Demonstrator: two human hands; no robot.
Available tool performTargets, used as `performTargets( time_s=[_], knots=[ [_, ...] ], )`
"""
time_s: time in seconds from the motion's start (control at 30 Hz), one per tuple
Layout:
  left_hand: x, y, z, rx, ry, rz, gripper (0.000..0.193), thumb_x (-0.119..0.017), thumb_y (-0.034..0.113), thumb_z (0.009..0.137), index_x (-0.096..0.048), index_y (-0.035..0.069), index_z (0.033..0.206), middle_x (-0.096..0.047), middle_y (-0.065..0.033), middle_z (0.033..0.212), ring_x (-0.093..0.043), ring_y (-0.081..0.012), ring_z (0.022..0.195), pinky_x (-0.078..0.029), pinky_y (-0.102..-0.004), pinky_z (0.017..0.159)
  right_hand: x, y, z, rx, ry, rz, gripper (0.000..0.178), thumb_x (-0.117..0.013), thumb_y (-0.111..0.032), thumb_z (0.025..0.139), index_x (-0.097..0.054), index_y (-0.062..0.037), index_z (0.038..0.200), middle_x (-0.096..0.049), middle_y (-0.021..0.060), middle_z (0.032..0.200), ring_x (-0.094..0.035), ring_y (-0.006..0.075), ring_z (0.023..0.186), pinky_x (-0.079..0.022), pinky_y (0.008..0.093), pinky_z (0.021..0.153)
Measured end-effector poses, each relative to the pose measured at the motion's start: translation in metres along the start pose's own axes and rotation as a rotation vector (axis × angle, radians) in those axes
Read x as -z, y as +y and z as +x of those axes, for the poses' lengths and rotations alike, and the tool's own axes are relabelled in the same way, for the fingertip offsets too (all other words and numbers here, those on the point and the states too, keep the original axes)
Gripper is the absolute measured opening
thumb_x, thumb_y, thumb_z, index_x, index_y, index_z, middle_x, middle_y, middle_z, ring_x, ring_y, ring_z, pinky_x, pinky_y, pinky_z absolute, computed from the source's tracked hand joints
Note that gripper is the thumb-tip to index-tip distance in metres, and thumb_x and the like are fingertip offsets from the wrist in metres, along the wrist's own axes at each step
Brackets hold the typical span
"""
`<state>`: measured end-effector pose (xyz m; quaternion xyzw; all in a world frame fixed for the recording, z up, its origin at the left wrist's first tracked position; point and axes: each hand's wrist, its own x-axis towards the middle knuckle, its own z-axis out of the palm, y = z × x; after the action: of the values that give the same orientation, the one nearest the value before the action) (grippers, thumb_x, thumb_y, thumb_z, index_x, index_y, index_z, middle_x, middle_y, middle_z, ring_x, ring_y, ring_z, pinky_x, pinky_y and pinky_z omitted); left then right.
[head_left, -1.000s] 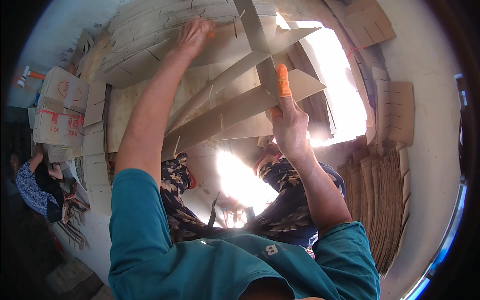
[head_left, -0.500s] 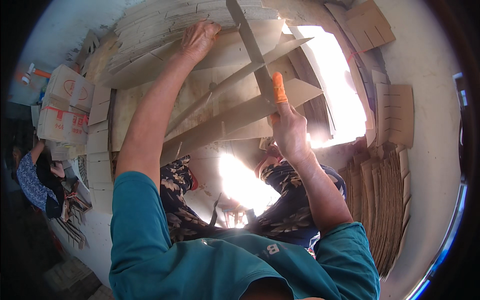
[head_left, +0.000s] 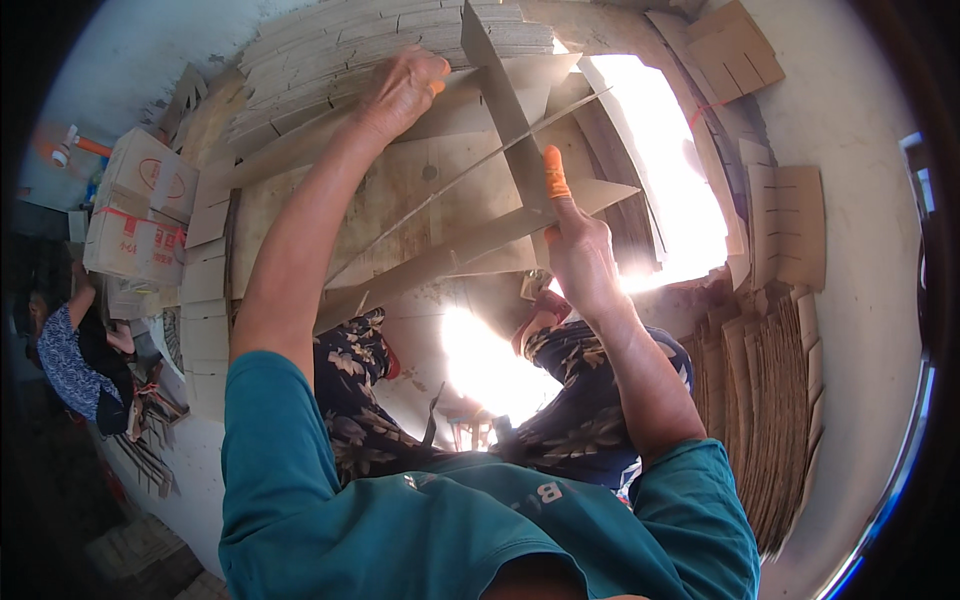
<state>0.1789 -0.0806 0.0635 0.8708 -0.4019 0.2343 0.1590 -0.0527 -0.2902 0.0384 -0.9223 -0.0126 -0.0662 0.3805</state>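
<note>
Several long cardboard strips stand crossed over the wooden board in front of me. A crosswise strip [head_left: 503, 108] runs from far to near, meeting a far strip [head_left: 465, 112], a thin edge-on middle strip [head_left: 440, 192] and a near strip [head_left: 450, 250]. My right hand [head_left: 583, 262] grips the near end of the crosswise strip, beside the near strip; its raised thumb wears an orange finger cover [head_left: 555, 172]. My left hand [head_left: 402, 92] is closed at the upper edge of the far strip, with orange on its fingertips. Its inner fingers are partly hidden.
Stacked grey cardboard strips [head_left: 350, 45] lie at the far side of the board [head_left: 290, 215]. Brown slotted cardboard [head_left: 760, 400] is piled at right. Taped cartons [head_left: 140, 205] stand at left, near another person [head_left: 75, 350]. Bright sunlight washes out the board's right side.
The middle strip has turned edge-on and its far end has dropped slightly. My left hand has shifted a little right; the crosswise strip has tilted slightly. My right hand stays nearly in place.
</note>
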Motion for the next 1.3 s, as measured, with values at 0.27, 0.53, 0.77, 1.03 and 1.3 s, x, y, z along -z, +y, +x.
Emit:
performTargets(
  time_s=[0.27, 0.53, 0.77, 1.03, 1.3],
  knots=[
    [0.017, 0.017, -0.013, 0.040, 0.113, -0.259, 0.020, -0.069, -0.006, 0.072, -0.067, -0.002, 0.091, -0.064, -0.0148, 0.080, -0.059, -0.0316, 0.078, -0.047, -0.0387, 0.069, 0.002, 0.006, -0.006, 0.100, -0.005, -0.102, 0.086, -0.045, 0.013, 0.074, -0.027, -0.0164, 0.153, -0.060, 0.0221, 0.080, -0.063, 0.0378, 0.072, -0.050, 0.0464, 0.067],
    [0.023, 0.018, -0.041, 0.114, 0.101, -0.316, 0.020, -0.067, -0.010, 0.069, -0.065, -0.002, 0.088, -0.064, -0.0154, 0.081, -0.059, -0.0325, 0.080, -0.049, -0.0405, 0.071, 0.013, -0.001, -0.009, 0.185, -0.065, -0.255, 0.098, -0.049, 0.015, 0.068, -0.022, -0.0235, 0.154, -0.059, 0.0190, 0.081, -0.063, 0.0368, 0.072, -0.049, 0.0469, 0.066],
    [0.054, 0.038, -0.031, 0.056, 0.183, -0.153, 0.015, -0.069, -0.002, 0.074, -0.067, -0.002, 0.089, -0.064, -0.0148, 0.081, -0.059, -0.0295, 0.075, -0.047, -0.0364, 0.068, 0.025, -0.015, -0.011, 0.210, -0.011, -0.248, 0.098, -0.051, 0.016, 0.069, -0.026, -0.0257, 0.153, -0.060, 0.0178, 0.083, -0.063, 0.0369, 0.071, -0.049, 0.0469, 0.066],
    [0.007, 0.008, -0.072, 0.405, -0.381, -0.256, 0.018, -0.072, 0.001, 0.075, -0.065, -0.003, 0.091, -0.056, -0.0166, 0.068, -0.056, -0.0224, 0.064, -0.045, -0.0357, 0.064, 0.022, 0.000, -0.001, 0.064, -0.285, -0.244, 0.084, -0.045, 0.016, 0.077, -0.034, -0.0239, 0.150, -0.062, 0.0238, 0.087, -0.066, 0.0355, 0.079, -0.052, 0.0328, 0.077],
    [0.076, 0.054, -0.093, 0.413, -0.269, -0.161, 0.045, -0.077, 0.015, 0.077, -0.065, -0.001, 0.116, -0.068, -0.0205, 0.105, -0.066, -0.0317, 0.096, -0.050, -0.0398, 0.080, 0.009, 0.029, 0.019, 0.092, -0.186, -0.391, 0.082, -0.046, 0.012, 0.077, -0.030, -0.0182, 0.151, -0.062, 0.0244, 0.078, -0.064, 0.0412, 0.075, -0.049, 0.0502, 0.069]
  ],
)
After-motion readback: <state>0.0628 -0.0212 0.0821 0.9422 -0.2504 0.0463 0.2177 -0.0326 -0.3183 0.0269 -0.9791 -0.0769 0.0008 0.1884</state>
